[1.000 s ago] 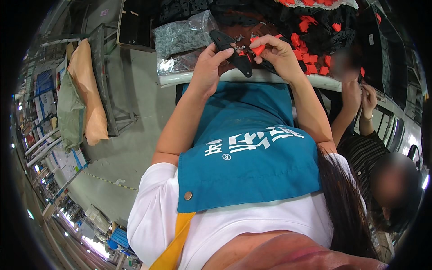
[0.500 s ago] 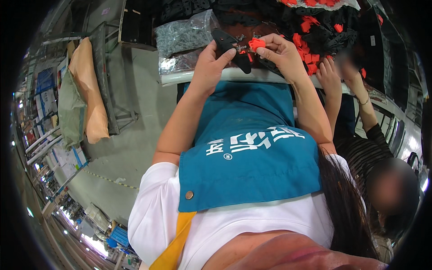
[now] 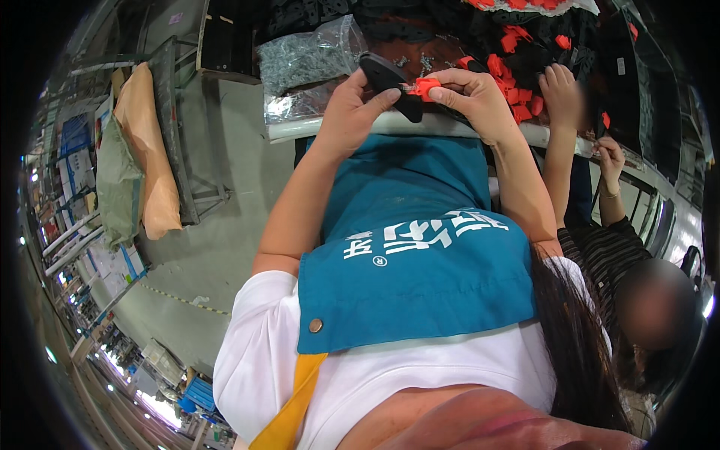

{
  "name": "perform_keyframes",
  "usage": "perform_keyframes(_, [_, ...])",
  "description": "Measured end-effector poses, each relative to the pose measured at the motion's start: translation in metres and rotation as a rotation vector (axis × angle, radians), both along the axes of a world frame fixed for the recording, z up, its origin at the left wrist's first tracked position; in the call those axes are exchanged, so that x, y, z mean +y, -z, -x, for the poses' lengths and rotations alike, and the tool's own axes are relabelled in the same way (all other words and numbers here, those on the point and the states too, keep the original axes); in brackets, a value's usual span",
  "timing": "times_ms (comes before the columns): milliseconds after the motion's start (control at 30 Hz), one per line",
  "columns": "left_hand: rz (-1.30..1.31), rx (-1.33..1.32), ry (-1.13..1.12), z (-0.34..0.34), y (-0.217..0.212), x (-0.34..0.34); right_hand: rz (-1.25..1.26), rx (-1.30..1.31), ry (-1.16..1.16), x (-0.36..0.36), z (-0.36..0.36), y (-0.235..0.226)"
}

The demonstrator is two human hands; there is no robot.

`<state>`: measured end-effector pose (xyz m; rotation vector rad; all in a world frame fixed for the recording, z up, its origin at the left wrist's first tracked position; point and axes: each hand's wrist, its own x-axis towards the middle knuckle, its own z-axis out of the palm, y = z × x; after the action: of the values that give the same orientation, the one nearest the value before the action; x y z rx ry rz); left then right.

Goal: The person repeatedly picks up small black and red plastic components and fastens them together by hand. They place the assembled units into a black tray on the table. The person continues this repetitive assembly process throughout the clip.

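Note:
My left hand [image 3: 351,112] grips a flat, elongated black plastic part [image 3: 384,75], holding it tilted over the near edge of the table. Between the thumb and fingers of my right hand [image 3: 474,101] is a small red-orange plastic piece [image 3: 427,89]. Its left end meets the black part, and a small metallic bit, perhaps a spring, shows where they join. Behind my hands, several small metal springs [image 3: 426,61] lie scattered on the brown tabletop.
A clear plastic bag [image 3: 307,64] full of small metal pieces lies left of my hands. Loose red-orange pieces [image 3: 517,96] and black parts [image 3: 315,11] are heaped behind and to the right. A co-worker's hand [image 3: 561,97] reaches in at the right. A white rounded edge [image 3: 300,129] borders the table.
My right hand has brought the red-orange piece left and down against the black part, where they were apart before. The co-worker's hands have shifted, one onto the heap, the other toward the right edge.

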<state>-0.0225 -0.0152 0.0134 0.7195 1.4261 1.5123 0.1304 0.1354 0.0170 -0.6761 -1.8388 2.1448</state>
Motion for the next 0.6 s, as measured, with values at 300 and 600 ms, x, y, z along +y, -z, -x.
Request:
perform_keyframes(300, [-0.009, 0.000, -0.045, -0.012, 0.001, 0.007, -0.109, 0.105, 0.307, -0.022, 0.011, 0.008])
perform_keyframes(600, [0.035, -0.064, 0.007, -0.011, -0.002, 0.008, -0.127, 0.107, 0.422, -0.034, 0.013, 0.012])
